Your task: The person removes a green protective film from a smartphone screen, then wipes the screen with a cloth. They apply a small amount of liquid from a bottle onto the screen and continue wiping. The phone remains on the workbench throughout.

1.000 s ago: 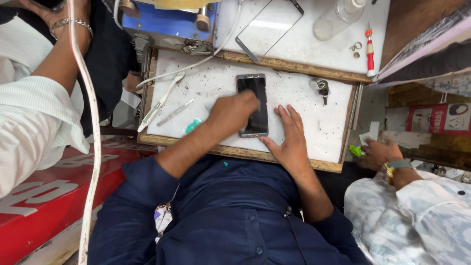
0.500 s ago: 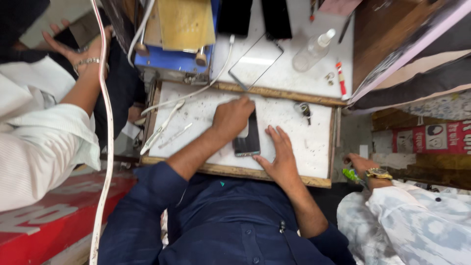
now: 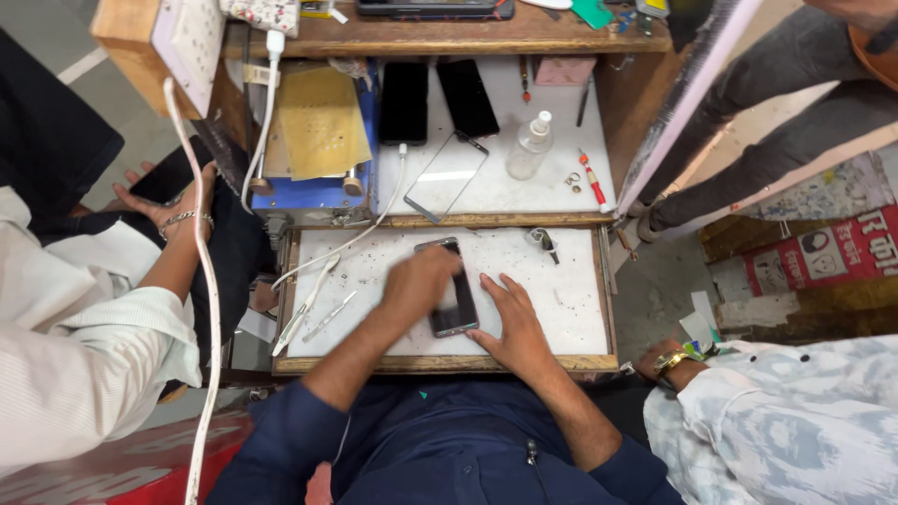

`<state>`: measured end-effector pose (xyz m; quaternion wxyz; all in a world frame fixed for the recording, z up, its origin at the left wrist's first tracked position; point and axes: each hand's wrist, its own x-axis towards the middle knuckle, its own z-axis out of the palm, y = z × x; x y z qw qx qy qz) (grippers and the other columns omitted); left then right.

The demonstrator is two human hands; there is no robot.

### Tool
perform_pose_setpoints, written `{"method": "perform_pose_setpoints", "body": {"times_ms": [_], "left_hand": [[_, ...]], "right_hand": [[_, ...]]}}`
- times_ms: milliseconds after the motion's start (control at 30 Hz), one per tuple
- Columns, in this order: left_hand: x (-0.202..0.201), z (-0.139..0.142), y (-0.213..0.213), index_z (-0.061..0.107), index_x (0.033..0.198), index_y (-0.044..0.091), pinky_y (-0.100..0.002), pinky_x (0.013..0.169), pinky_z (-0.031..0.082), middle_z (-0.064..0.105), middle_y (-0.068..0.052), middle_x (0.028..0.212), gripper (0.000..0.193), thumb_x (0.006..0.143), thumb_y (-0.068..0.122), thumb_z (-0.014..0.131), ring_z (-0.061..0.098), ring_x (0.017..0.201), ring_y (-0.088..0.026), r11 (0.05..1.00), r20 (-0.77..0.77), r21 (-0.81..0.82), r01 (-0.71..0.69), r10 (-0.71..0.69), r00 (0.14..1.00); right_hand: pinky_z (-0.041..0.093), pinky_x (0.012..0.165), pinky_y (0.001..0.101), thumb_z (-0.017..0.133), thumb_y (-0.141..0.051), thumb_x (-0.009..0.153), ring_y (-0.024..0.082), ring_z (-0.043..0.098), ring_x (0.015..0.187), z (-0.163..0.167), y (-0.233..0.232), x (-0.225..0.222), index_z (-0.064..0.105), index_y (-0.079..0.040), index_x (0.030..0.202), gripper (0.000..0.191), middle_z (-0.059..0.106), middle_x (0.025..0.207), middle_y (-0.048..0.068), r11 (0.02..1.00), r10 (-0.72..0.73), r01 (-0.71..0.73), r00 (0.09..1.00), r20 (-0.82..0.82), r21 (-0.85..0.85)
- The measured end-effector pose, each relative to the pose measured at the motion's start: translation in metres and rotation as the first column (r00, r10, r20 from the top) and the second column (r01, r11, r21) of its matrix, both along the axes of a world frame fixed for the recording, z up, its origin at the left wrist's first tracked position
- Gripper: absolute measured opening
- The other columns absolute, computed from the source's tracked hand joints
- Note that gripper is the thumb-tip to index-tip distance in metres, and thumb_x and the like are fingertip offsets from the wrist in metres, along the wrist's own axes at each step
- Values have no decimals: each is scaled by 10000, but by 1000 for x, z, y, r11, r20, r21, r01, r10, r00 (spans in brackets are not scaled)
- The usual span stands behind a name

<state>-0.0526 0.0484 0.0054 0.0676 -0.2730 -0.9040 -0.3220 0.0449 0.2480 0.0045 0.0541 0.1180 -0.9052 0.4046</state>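
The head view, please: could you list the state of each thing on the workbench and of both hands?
Phone: flat on the white tray, screen dark.
Left hand: on the phone, blurred.
Right hand: flat on the tray, touching the phone's edge.
Spray bottle: upright, capped.
Two dark phones: lying flat, screens off.
Glass panel: flat, loose.

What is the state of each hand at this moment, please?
Left hand: blurred, lying over the dark phone; whether there is a grip cannot be told.
Right hand: open, fingers spread flat on the white tray, beside the phone.
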Motion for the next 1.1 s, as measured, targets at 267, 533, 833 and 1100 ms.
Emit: {"method": "perform_pose_setpoints", "body": {"times_ms": [267,533,833,1100], "left_hand": [[15,-3,15,736,880,121,-425,702,564,682,-44,924,165,737,52,692,659,923,-278,970,-79,-244,-4,-16,997],[75,21,11,762,907,131,-417,727,554,709,-38,887,64,846,138,747,662,885,-270,980,146,-98,171,-156,977],[99,94,-6,742,934,44,-405,821,540,742,-90,952,86,861,87,730,675,938,-295,969,100,238,63,-89,991],[104,115,-10,734,1019,51,-303,666,587,764,-82,878,137,925,143,693,745,741,-177,961,385,250,-118,13,923]], "right_hand": [[356,1173,487,910,-189,695,410,382,1455,6,4,3,467,-54,1486,917,531,1483,180,999,7,-7,1000,-17,-31],[338,1179,514,876,-142,726,420,359,1463,6,7,-1,508,-71,1461,826,557,1461,155,996,90,-90,995,-43,7],[568,911,332,788,-169,876,179,693,1036,15,1,23,648,-51,1284,447,747,1131,93,748,319,-47,900,296,-662],[552,861,286,763,-99,934,119,673,920,40,-4,16,668,-14,997,143,728,954,66,769,304,-205,951,64,-605]]}}
